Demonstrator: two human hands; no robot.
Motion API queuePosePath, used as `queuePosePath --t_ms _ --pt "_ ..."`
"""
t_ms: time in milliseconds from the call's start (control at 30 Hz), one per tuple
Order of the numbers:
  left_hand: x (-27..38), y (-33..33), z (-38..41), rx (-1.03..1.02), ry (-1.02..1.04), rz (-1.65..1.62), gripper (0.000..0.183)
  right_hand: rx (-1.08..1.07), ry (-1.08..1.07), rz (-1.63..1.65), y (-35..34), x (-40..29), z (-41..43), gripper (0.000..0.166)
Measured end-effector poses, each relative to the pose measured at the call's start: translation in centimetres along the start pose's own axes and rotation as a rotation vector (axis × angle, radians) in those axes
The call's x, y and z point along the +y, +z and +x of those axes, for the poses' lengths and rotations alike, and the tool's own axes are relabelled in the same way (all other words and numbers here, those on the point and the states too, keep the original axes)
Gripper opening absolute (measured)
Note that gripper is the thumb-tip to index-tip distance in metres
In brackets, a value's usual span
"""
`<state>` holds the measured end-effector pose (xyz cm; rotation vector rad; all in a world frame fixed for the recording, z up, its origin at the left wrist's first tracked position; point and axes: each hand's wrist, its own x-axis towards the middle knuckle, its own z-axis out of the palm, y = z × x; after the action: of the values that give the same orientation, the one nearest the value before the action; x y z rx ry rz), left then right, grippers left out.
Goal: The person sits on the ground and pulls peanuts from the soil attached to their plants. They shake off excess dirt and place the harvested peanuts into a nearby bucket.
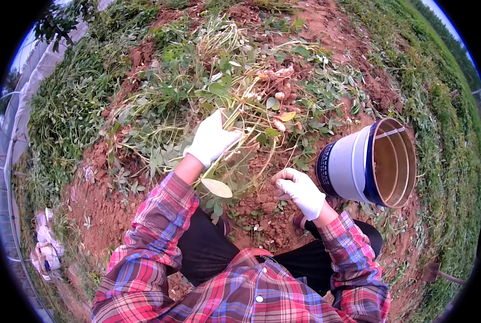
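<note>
My left hand, in a white glove, grips the stems of an uprooted peanut plant. Roots with soil-covered peanut pods point away from me, up and to the right of that hand. My right hand, gloved too, is just left of a metal bucket, its fingers curled; whether something small is between them I cannot tell. The white and dark blue bucket lies tilted with its mouth to the right; its visible inside is brownish. A broad pale leaf hangs below my left wrist.
Heaps of pulled plants cover the ground ahead and to the left, over reddish soil. White plastic bags lie at the lower left near a sheeted frame. A tool's metal blade is at the lower right.
</note>
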<state>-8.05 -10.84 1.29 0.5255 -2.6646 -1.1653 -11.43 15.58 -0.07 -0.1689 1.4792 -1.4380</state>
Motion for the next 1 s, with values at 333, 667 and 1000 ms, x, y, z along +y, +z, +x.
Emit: queuePosePath --t_ms 333,667,1000 --pt "1.5 2.0 0.4 -0.095 -0.008 -0.470 0.036 0.087 -0.563 -0.959 5.6 1.3 2.0 0.038" --pt "3.6 3.8 1.1 -0.090 0.041 -0.362 0.032 -0.035 -0.617 -0.963 4.7 2.8 3.9 0.029" --pt "4.2 2.6 0.7 -0.077 0.034 -0.582 0.033 0.261 -0.661 -0.842 4.9 0.7 1.7 0.025"
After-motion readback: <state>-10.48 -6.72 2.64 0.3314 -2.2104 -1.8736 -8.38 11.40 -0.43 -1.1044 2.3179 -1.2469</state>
